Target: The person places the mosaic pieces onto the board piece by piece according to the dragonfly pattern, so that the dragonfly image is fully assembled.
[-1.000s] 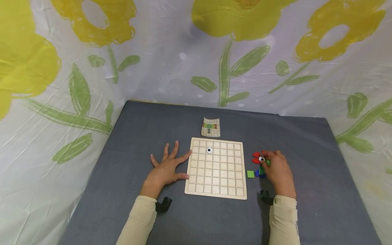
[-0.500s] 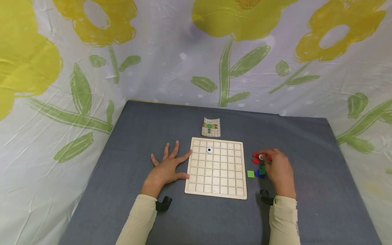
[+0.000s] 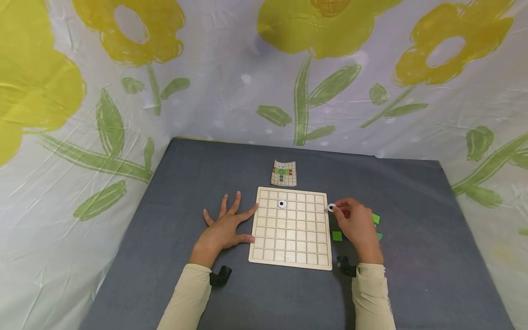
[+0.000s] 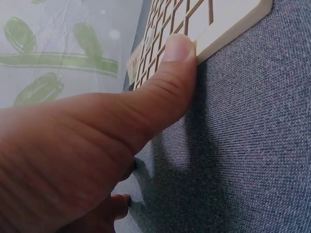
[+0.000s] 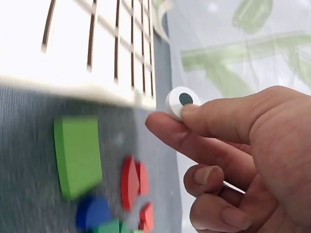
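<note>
A pale wooden grid board [image 3: 290, 227] lies on the dark grey table. One white eye disc [image 3: 282, 204] with a black dot sits in a cell of its upper rows. My left hand [image 3: 222, 231] has its fingers spread at the board's left side; in the left wrist view the thumb [image 4: 177, 51] rests against the board's edge. Between thumb and index finger my right hand [image 3: 356, 224] pinches a second white eye disc [image 5: 183, 102], close by the board's right edge. The other right fingers are curled, as the right wrist view shows.
Right of the board lie a green square block [image 5: 77, 158], a blue piece [image 5: 94, 212] and red pieces [image 5: 129, 184], partly under the right hand in the head view. Behind the board is a small printed card [image 3: 283, 173]. A flower-patterned cloth [image 3: 222, 91] hangs beyond the table.
My right hand has picked up the eye disc from among the coloured pieces and moved left with it to the board's right edge. My left hand has stayed in place.
</note>
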`<state>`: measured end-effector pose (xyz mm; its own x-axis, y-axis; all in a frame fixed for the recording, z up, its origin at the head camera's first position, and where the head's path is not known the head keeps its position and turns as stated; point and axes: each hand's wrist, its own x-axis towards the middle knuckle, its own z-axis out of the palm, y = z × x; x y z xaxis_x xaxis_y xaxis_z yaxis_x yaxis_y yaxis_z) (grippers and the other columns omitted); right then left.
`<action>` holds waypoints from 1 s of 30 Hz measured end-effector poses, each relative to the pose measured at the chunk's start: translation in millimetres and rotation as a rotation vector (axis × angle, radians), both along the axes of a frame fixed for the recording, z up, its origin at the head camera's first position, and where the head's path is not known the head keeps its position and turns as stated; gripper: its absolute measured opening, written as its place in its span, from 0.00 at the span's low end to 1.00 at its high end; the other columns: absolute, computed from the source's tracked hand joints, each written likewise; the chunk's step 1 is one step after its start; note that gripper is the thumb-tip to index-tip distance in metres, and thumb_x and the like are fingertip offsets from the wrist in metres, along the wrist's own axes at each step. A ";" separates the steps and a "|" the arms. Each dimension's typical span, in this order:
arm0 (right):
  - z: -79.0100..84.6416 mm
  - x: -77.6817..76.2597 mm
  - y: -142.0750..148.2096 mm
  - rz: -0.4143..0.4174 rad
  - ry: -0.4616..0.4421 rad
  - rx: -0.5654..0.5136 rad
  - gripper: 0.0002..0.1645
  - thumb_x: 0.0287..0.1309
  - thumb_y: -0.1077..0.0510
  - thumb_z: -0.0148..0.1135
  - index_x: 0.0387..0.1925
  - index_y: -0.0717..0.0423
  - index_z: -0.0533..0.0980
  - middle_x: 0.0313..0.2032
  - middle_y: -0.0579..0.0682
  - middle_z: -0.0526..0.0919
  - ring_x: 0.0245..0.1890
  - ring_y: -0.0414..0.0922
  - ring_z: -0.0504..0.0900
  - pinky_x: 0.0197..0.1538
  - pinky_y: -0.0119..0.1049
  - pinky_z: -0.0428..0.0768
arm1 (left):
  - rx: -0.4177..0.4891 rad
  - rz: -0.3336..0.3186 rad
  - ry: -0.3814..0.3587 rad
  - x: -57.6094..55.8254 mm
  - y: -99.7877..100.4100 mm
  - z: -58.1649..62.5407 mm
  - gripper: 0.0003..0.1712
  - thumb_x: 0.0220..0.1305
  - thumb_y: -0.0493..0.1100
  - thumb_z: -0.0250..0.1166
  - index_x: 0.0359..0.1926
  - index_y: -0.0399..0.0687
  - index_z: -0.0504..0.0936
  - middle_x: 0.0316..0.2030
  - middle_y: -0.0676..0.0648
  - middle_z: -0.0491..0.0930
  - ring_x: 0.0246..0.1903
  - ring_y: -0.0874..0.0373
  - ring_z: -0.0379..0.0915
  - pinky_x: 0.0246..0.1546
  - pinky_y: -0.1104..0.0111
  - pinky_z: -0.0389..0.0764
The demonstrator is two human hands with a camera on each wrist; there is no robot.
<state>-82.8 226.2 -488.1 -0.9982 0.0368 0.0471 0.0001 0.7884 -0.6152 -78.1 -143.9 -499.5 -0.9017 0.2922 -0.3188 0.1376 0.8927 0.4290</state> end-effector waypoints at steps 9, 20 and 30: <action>1.6 -7.7 -27.2 0.063 0.011 -0.070 0.10 0.72 0.56 0.69 0.46 0.58 0.84 0.41 0.57 0.92 0.38 0.53 0.89 0.43 0.52 0.88 | 0.000 0.002 -0.005 -0.6 -0.4 -1.1 0.59 0.55 0.66 0.76 0.83 0.79 0.55 0.85 0.45 0.31 0.82 0.35 0.17 0.64 0.17 0.26; -2.2 -16.8 -60.9 0.078 -0.030 -0.022 0.08 0.70 0.51 0.69 0.41 0.51 0.86 0.34 0.47 0.89 0.26 0.43 0.80 0.26 0.38 0.77 | 0.013 0.002 -0.013 1.3 -1.3 -4.6 0.59 0.55 0.65 0.76 0.83 0.79 0.55 0.85 0.46 0.30 0.82 0.35 0.17 0.64 0.17 0.25; -7.4 -27.1 -77.0 0.106 -0.052 -0.046 0.07 0.70 0.55 0.68 0.37 0.53 0.84 0.33 0.49 0.88 0.24 0.43 0.77 0.29 0.38 0.77 | 0.007 0.002 -0.008 0.9 -1.7 -0.7 0.58 0.55 0.65 0.76 0.83 0.78 0.56 0.85 0.45 0.30 0.82 0.35 0.18 0.64 0.17 0.27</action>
